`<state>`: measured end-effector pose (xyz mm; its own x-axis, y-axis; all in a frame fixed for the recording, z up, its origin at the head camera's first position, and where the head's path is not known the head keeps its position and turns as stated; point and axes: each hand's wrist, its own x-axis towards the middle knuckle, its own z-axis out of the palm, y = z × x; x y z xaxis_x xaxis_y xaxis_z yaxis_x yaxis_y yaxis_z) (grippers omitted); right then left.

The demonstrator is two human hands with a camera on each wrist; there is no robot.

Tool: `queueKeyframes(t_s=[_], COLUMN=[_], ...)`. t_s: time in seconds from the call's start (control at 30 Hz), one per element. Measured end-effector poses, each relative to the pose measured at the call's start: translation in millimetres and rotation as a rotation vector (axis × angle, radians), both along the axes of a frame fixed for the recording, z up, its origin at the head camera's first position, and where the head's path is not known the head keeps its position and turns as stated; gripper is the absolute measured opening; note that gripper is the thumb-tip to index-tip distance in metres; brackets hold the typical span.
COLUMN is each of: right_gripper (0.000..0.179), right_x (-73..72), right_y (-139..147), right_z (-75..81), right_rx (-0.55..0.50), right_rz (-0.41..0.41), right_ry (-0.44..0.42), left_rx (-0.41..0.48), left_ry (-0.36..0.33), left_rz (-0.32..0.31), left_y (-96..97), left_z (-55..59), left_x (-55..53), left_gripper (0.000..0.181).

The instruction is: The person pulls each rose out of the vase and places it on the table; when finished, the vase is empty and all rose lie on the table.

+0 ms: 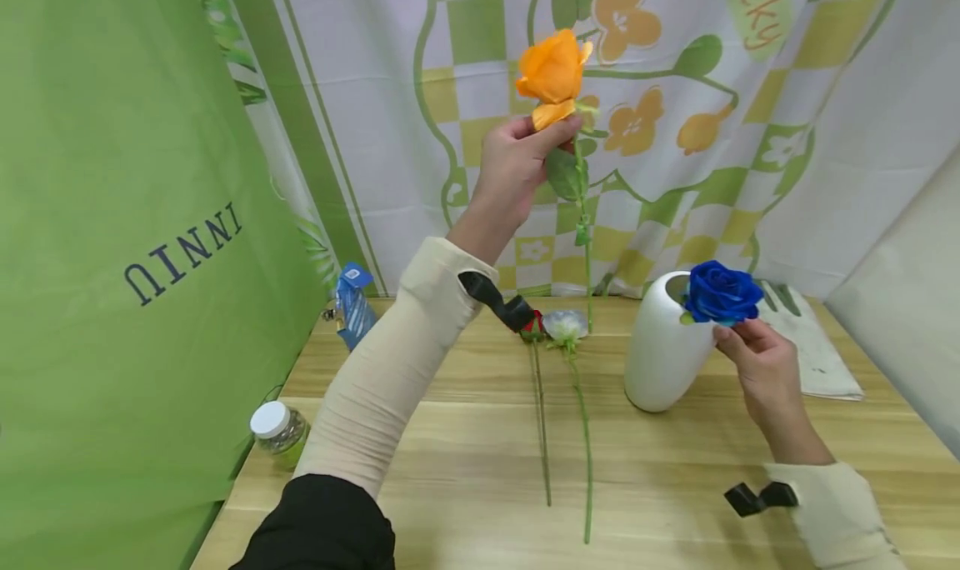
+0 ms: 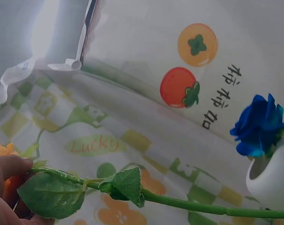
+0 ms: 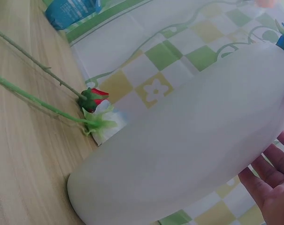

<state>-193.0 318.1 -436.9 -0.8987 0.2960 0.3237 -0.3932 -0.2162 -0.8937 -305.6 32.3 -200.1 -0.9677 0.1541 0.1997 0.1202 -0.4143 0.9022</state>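
Note:
Raised above the table, my left hand (image 1: 517, 157) pinches an orange rose (image 1: 553, 70) just below its bloom. Its long green stem (image 2: 193, 202) hangs down with leaves on it. A blue rose (image 1: 722, 293) leans out over the rim of the white vase (image 1: 660, 362), its stem hidden inside. My right hand (image 1: 765, 370) holds the vase close under the blue bloom, thumb in front. In the right wrist view its bent fingers (image 3: 268, 171) meet the vase's side. A red rose (image 1: 534, 327) and a white rose (image 1: 566, 327) lie side by side on the table.
A jar with a white lid (image 1: 270, 420) stands at the table's left edge, and a blue packet (image 1: 352, 303) sits behind it. White folded fabric with dark green marks (image 1: 825, 353) lies right of the vase. A patterned curtain (image 1: 480, 70) hangs behind the table.

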Motion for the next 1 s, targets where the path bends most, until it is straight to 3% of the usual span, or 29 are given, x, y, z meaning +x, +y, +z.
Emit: queueKeyframes(t_s=[0.2,0.43,0.53,0.7,0.83,1.0], right_gripper=[0.024,0.022,0.021,0.023,0.024,0.024], right_x=[0.2,1.5,2.7,3.4,4.6,6.7], right_y=[1.1,1.9,1.5,1.3,0.0,-1.1], right_z=[1.6,2.6,3.4,5.5,5.9,5.8], right_rx=[-0.013,0.013,0.005,-0.018,-0.036,-0.057], right_rz=[0.032,0.019,0.025,0.038,0.022,0.004], right_ry=[-0.009,-0.007,-0.006,0.008,0.014,0.016], left_rx=[-0.099,-0.103,-0.125,-0.222,-0.305,-0.347], left_ry=[-0.090,-0.261,-0.336,-0.412,-0.448,-0.478], left_rz=[0.098,0.126,0.138,0.154,0.143,0.132], left_y=[-32.0,-69.6,-86.4,-105.4,-111.4,-112.6], left_z=[-44.1,-105.6,-127.6,-153.8,-173.9,-199.7], left_x=[-20.6,-39.8,-41.2,-39.6,-37.8,-33.5], left_gripper=[0.010,0.010,0.010,0.009,0.008,0.010])
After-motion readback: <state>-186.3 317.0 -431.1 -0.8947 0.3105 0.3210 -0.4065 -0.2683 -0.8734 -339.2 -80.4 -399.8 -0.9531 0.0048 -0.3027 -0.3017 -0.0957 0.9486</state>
